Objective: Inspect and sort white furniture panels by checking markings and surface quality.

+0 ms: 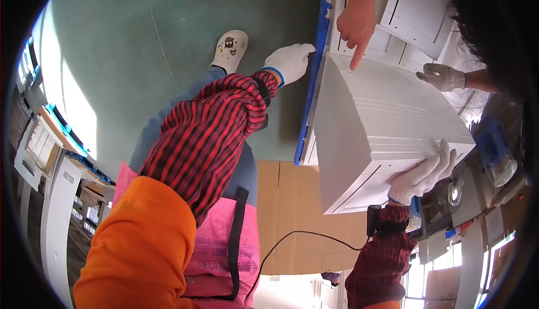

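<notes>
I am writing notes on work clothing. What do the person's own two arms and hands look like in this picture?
Both hands wear white knit gloves: the left hand glove has a blue cuff edge, and the right hand glove is ribbed along the fingers. Both forearms carry red-and-black striped sleeve covers with dark bands near the wrist. Above the left cover, an orange sleeve shows.

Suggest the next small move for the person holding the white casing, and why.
Probably bring the left hand onto the white plastic casing. Only the right hand grips it, at its near corner, while the left sits at the blue bench edge, just off the casing. A co-worker's bare hand and grey-gloved hand touch the far end.
</notes>
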Available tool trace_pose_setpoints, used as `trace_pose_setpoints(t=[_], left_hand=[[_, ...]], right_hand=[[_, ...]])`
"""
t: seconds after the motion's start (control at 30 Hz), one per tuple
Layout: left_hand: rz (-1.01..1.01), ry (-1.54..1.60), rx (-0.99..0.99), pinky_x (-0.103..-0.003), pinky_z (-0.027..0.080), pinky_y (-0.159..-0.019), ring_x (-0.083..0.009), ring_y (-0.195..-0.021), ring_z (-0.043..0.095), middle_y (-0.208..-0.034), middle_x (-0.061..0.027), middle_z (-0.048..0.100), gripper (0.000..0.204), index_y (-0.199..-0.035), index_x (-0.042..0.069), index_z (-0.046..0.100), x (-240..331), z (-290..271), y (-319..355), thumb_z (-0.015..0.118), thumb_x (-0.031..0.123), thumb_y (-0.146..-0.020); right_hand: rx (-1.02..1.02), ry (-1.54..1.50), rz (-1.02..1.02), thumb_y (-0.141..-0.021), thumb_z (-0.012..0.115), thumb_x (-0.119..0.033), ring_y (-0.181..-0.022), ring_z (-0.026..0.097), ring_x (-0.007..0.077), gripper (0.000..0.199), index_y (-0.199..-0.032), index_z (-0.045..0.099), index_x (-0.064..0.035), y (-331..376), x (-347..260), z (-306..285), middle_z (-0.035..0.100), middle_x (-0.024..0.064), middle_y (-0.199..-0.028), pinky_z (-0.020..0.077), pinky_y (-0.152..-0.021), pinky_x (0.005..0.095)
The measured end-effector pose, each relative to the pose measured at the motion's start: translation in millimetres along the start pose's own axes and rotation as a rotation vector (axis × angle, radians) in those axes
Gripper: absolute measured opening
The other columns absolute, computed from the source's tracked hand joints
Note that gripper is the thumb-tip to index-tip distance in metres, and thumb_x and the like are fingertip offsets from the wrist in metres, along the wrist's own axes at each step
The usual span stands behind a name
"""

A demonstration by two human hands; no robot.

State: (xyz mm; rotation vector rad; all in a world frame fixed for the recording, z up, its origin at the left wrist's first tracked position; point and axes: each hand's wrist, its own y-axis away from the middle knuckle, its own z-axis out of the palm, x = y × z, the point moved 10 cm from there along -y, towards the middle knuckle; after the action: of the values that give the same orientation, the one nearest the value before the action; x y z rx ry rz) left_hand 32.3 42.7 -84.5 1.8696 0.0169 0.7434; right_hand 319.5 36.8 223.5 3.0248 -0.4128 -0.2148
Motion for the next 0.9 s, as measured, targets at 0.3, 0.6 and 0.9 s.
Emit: trace_pose_setpoints(t=[0.3, 0.6, 0.9], left_hand=[[0.218, 0.235, 0.154, -0.047, 0.052, -0.099, -0.0402, -0.118, 0.062, -0.142, -0.0135, 0.059, 0.045, -0.139, 0.014, 0.057, 36, 2, -26, 0.047, 0.008, -0.095], [0.285, 0.292, 0.351, -0.05, 0.053, -0.089, -0.0398, -0.104, 0.067, -0.127, -0.0071, 0.063, 0.036, -0.118, 0.019, 0.063, 27, 26, -56, 0.046, 0.0, -0.092], [0.57, 0.382, 0.805, -0.046, 0.056, -0.076, -0.0374, -0.089, 0.068, -0.108, -0.0094, 0.066, 0.034, -0.105, 0.012, 0.062, 28, 31, -48, 0.055, -0.007, -0.078]], right_hand=[[0.081, -0.128, 0.126, -0.11, 0.025, -0.04, -0.147, 0.036, 0.0356, 0.06, -0.143, 0.056, 0.0002, -27, 7, -1, 0.045, 0.0219, -0.152, 0.0274, -0.12, 0.0502], [0.088, -0.128, 0.163, -0.112, 0.026, -0.036, -0.144, 0.039, 0.0309, 0.057, -0.143, 0.055, 0.0011, -21, 18, -2, 0.045, 0.0194, -0.151, 0.0294, -0.12, 0.0445], [0.05, -0.414, 0.245, -0.112, 0.032, -0.04, -0.136, 0.05, 0.0249, 0.056, -0.152, 0.045, -0.0025, -15, 48, 4, 0.046, 0.0143, -0.15, 0.0427, -0.113, 0.0388]])
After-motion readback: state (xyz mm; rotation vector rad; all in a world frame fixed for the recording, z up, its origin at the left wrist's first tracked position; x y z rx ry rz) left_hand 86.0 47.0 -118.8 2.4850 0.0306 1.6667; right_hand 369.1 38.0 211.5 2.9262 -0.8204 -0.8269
